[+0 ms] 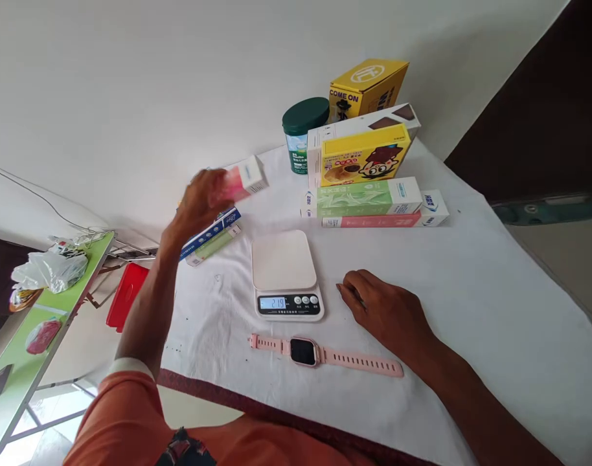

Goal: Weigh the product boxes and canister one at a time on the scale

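Observation:
My left hand [201, 200] is raised over the table's left side, blurred, closed around a pink and white box [245, 180]. Under it lie a blue-edged box [209, 234] and a green one [213, 249]. A white kitchen scale [285, 275] sits in the middle with its display lit. My right hand [381, 310] rests on the white cloth just right of the scale, fingers curled down, pinching something small and dark. A pink smartwatch [320, 354] lies flat in front of the scale.
At the back stand a green-lidded jar [303, 133], a yellow carton [368, 87], a yellow snack box [364, 155], and green [366, 197] and pink [374, 221] boxes. A green side table [43, 310] with plastic bags is at left, with a red object [125, 294] beside it.

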A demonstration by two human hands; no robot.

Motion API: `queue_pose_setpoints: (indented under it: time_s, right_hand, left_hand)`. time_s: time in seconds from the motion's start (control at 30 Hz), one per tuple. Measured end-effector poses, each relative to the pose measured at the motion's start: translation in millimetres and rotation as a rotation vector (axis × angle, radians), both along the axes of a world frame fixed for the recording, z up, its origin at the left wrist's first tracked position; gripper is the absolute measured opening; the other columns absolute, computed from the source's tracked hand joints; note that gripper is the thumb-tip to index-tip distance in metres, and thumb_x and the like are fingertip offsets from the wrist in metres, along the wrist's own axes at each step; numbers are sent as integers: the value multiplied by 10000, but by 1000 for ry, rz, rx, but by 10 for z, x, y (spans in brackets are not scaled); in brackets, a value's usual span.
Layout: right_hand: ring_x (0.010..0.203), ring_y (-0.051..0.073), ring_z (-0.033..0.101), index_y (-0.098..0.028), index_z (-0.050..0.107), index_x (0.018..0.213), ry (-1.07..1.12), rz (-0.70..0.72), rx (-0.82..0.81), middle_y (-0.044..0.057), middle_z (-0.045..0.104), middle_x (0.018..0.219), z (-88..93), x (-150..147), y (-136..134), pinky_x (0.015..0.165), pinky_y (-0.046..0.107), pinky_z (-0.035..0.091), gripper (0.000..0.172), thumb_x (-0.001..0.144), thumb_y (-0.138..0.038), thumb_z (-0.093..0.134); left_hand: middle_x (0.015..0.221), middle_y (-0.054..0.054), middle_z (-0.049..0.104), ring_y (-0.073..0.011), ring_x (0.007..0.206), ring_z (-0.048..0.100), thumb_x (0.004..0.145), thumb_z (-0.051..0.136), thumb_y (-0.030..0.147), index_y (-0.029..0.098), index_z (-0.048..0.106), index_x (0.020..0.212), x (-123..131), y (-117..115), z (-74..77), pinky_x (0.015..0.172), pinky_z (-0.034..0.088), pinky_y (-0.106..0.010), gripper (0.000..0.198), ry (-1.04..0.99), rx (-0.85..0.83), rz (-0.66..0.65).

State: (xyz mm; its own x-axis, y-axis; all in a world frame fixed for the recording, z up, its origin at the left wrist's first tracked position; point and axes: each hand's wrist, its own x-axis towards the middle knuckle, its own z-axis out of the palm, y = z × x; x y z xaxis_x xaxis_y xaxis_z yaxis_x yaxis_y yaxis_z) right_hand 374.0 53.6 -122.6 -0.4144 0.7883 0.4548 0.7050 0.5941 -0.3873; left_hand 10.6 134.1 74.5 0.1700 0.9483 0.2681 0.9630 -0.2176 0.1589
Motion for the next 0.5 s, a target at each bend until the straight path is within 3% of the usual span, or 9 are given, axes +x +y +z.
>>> queue_pose_setpoints:
  time_s: [0.1,0.23,0.4,0.5]
  right_hand:
    - [496,96,450,-209,577,809,13,-9,51,-22,602,664,-23,3,4,504,243,293,333,1107,-300,461]
    - [476,88,439,-214,579,804,27,-6,44,-26,605,660,-29,11,20,503,246,300,331,1105,-293,466]
    - [473,87,477,-214,588,806,13,1,49,-23,620,660,-5,16,35,504,243,333,347,1115,-298,455]
    - [483,90,486,-215,598,809,20,2,39,-19,627,663,-5,15,34,513,247,341,344,1114,-301,464]
  left_hand:
    - [1348,-133,661,-384,1320,584,868,790,358,263,632,1336,-502,516,143,1154,466,-582,503,65,-11,176]
    - [1371,-149,647,-383,1343,554,822,763,268,244,631,1313,-969,978,50,1175,433,-582,509,106,-126,384]
    - [1388,-136,642,-344,1309,573,826,754,330,243,642,1347,-1162,1135,-171,1162,457,-519,540,112,-287,468]
    - [1402,-122,660,-338,1300,601,864,717,366,255,657,1374,-1186,1176,-215,1141,483,-498,526,130,-370,497]
